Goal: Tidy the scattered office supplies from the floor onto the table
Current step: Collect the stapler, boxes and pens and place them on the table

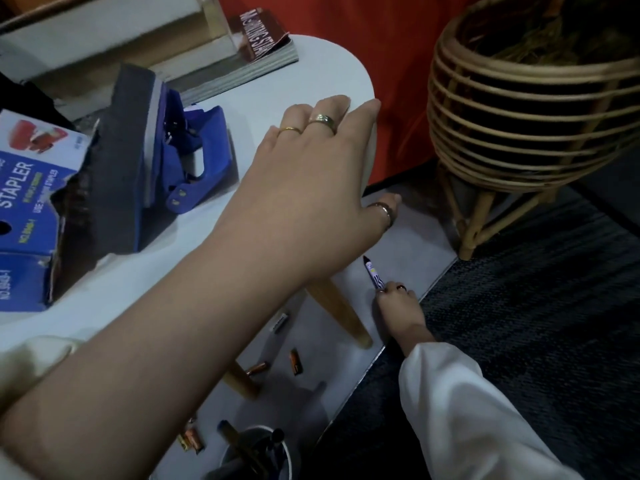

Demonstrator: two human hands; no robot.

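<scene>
Left forearm fills the lower foreground, bare, reaching up-right; left hand [322, 164] lies palm-down on the rim of the table [311, 74], fingers straight and loosely spread, three rings visible, thumb hanging over the edge.

Right hand [398, 303], in a white sleeve [467, 417], is down at floor level, fingertips pinching the lower end of a marker [372, 273]. Marker: slim cylinder, dark cap, purple-and-white body. Long axis runs diagonal, cap end pointing up-left toward the table edge, held end lower-right. Whether the tip touches the pale grey floor cannot be told.

Table: white, smooth, rounded edge, on tapered wooden legs [341, 317]. On it: blue cardboard stapler box [27, 209], torn at one corner; blue hole punch [194, 157] beside a dark slab-shaped object; a paperback [263, 36] with red cover.

Floor under the table: several small cylindrical batteries [296, 362], copper-and-black, scattered and pointing different ways; a white cup [256, 455] holding pens at the bottom edge.

Right side: dark ribbed carpet [536, 306]; rounded rattan basket stand [519, 116], horizontal cane hoops.
</scene>
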